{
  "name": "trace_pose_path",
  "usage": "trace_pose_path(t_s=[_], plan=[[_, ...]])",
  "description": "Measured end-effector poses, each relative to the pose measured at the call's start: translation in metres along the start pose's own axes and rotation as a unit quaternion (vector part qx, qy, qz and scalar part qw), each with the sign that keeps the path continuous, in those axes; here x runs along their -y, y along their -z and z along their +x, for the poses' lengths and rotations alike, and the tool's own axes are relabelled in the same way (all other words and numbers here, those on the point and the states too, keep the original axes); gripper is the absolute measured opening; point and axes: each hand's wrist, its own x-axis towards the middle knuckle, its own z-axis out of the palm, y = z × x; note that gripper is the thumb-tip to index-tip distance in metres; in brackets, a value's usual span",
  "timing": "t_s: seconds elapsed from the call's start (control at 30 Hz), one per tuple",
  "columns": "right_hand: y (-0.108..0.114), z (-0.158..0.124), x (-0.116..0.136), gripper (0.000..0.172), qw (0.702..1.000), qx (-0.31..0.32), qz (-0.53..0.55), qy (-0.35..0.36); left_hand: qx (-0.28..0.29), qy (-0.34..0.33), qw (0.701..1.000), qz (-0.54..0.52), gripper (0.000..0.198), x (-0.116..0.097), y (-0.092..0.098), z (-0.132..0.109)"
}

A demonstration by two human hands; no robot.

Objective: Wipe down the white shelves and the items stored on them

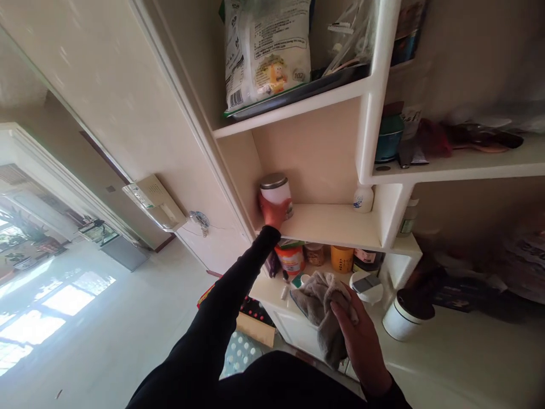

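My left hand (272, 212) is stretched up to the middle shelf (336, 227) and is wrapped round a white jar with a metal lid (276, 191), which stands upright at the shelf's left end. My right hand (361, 341) is lower and nearer, closed on a grey cloth (319, 301) that hangs crumpled from its fingers above the counter. A small white bottle (363, 199) stands at the right end of the same shelf.
A large white bag (266, 48) lies on a dark tray on the top shelf. Several jars (315, 255) stand under the middle shelf. On the counter (460, 352) are a white lidded container (368, 286) and a white canister with a dark lid (406, 316).
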Motion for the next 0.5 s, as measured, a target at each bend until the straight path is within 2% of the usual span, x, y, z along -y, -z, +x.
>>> trace_pose_path(t_s=[0.1,0.17,0.33,0.43,0.5], plan=[[-0.001,0.001,0.002,0.076,1.000,0.007,0.006,-0.001,0.004,-0.006,1.000,0.012,0.104,0.002,0.002,-0.001],[-0.002,0.001,0.003,0.074,1.000,0.011,0.011,-0.001,0.005,-0.020,1.000,0.018,0.111,0.004,0.004,-0.003],[-0.005,0.002,0.002,0.069,1.000,0.007,0.011,0.001,-0.013,-0.083,0.996,0.026,0.110,0.015,0.014,-0.019],[-0.003,0.009,0.004,0.062,1.000,0.004,-0.005,0.029,-0.030,-0.146,0.986,0.070,0.110,0.017,0.025,-0.030],[0.002,0.018,0.013,0.058,0.997,-0.006,-0.025,0.066,-0.010,-0.202,0.972,0.120,0.103,0.016,0.032,-0.033]])
